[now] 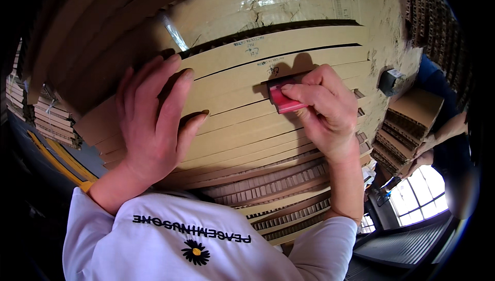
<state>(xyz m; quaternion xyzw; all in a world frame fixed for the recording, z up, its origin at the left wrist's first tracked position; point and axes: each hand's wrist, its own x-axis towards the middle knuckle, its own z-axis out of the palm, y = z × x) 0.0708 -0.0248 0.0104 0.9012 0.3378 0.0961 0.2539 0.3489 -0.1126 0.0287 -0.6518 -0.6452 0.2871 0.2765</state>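
Note:
My right hand grips a red rubber stamp between thumb and fingers. Its dark edge is at one of the long cardboard pieces layered in front of me; whether it presses on the surface is hard to tell. Small printed and inked marks show on the strips just beyond the stamp. Fingers spread, my left hand rests on or just over the left part of the same cardboard and holds nothing.
Taped brown cardboard lies at the far side. On the right, a person in dark blue handles stacked corrugated pieces, near a small dark box. Yellow bars and strapped cardboard stacks stand at the left. A window is lower right.

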